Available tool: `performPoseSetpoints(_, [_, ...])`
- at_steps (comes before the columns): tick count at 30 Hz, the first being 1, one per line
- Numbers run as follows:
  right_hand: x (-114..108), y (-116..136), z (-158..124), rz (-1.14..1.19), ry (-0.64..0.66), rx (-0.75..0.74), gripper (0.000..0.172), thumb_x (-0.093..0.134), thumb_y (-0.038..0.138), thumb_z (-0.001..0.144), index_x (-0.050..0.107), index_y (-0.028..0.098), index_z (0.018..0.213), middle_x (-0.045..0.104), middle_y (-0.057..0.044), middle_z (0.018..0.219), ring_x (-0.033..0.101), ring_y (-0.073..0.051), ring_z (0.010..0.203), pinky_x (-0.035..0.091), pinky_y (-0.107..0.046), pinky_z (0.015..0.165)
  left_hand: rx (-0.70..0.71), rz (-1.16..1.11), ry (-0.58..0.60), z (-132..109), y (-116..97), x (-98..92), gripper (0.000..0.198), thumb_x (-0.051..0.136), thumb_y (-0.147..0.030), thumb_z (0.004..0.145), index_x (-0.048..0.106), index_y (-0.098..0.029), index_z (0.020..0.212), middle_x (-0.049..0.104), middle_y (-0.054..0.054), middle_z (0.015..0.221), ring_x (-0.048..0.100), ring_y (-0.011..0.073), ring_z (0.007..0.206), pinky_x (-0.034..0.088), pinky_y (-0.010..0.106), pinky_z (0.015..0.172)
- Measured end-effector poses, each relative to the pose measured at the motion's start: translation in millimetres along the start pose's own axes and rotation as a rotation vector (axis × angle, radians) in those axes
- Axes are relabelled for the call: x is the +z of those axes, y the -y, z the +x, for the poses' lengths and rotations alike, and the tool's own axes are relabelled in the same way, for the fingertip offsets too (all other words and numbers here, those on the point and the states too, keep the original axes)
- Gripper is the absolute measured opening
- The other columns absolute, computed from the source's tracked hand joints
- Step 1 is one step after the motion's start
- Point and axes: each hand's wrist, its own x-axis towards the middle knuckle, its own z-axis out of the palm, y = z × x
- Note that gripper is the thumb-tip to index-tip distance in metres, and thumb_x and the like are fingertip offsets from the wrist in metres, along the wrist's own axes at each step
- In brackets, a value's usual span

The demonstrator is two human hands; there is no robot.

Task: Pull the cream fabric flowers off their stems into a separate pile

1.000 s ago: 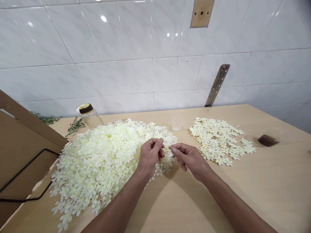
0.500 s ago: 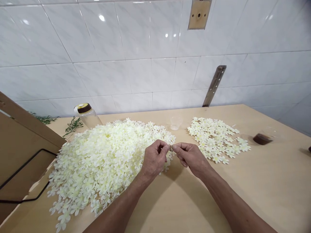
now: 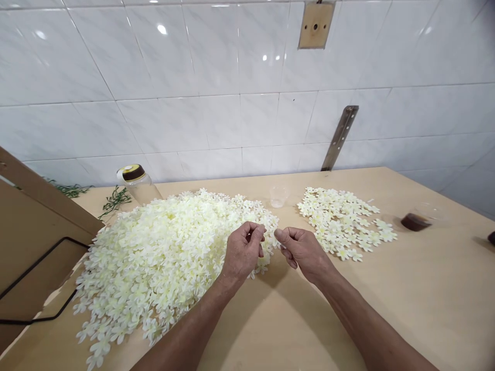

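My left hand is closed in a pinch, thumb against forefinger, over the right edge of a large heap of white artificial flower heads. Whatever it pinches is too small to make out. Just to its right, my right hand pinches in the same way, and what lies between its fingertips cannot be made out either. A small gap separates the two sets of fingertips. Beyond my right hand lies a flatter, smaller spread of the same flowers.
A clear plastic cup stands behind the hands. At the right sits a tilted clear cup with dark liquid. A brown-lidded bottle and green plastic sprigs are at the back left, near a brown cardboard panel. A tiled wall closes off the back.
My hands have drawn slightly apart: their fingertips were nearly touching before. The left hand has shifted a little to the left; the flowers look the same.
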Motion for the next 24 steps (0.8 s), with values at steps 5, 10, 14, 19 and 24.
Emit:
performPoseSetpoints(5, [-0.9, -1.5, 0.3, 0.004, -0.007, -0.028, 0.052, 0.070, 0.062, 0.075, 0.051, 0.018, 0.055, 0.044, 0.004, 0.047, 0.036, -0.007, 0.037, 0.027, -0.022, 0.035, -0.086, -0.104, 0.129, -1.4, -4.3, 2.5, 0.038, 0.060, -0.055, 0.084, 0.062, -0.016, 0.082, 0.060, 0.000, 0.064, 0.051, 0.0086, 0.042, 0.037, 0.019, 0.038])
performPoseSetpoints(10, [-2.1, -3.7, 2.1, -0.036, -0.028, -0.049, 0.054, 0.068, 0.063, 0.076, 0.050, 0.018, 0.052, 0.041, 0.004, 0.045, 0.035, -0.008, 0.038, 0.027, -0.023, 0.036, -0.164, -0.166, 0.208, -2.4, -7.2, 2.4, 0.038, 0.066, -0.053, 0.080, 0.060, -0.016, 0.075, 0.057, -0.001, 0.052, 0.050, 0.0094, 0.042, 0.038, 0.019, 0.040])
performPoseSetpoints(14, [-1.5, -3.2, 1.7, -0.112, -0.027, -0.061, 0.055, 0.067, 0.065, 0.076, 0.051, 0.018, 0.052, 0.039, 0.004, 0.043, 0.035, -0.009, 0.038, 0.028, -0.024, 0.038, -0.188, -0.193, 0.207, -1.2, -4.6, 0.7, 0.036, 0.069, -0.050, 0.078, 0.060, -0.015, 0.073, 0.056, -0.001, 0.049, 0.046, 0.0084, 0.040, 0.036, 0.019, 0.040])
performPoseSetpoints(19, [-0.2, -2.8, 2.0, -0.082, -0.040, -0.013, 0.057, 0.063, 0.067, 0.077, 0.047, 0.020, 0.050, 0.038, 0.004, 0.045, 0.033, -0.009, 0.038, 0.026, -0.024, 0.036, -0.188, -0.206, 0.142, 1.7, -1.6, 0.1, 0.035, 0.069, -0.049, 0.077, 0.060, -0.016, 0.071, 0.055, -0.001, 0.049, 0.045, 0.0083, 0.040, 0.035, 0.019, 0.040])
performPoseSetpoints(24, [-2.9, -3.4, 4.5, -0.049, -0.073, 0.007, 0.057, 0.065, 0.065, 0.076, 0.043, 0.020, 0.050, 0.037, 0.004, 0.045, 0.031, -0.008, 0.039, 0.028, -0.023, 0.036, -0.125, -0.141, 0.011, 3.7, -2.5, -2.0, 0.034, 0.070, -0.049, 0.077, 0.060, -0.017, 0.071, 0.054, -0.003, 0.047, 0.044, 0.0082, 0.039, 0.036, 0.020, 0.040])
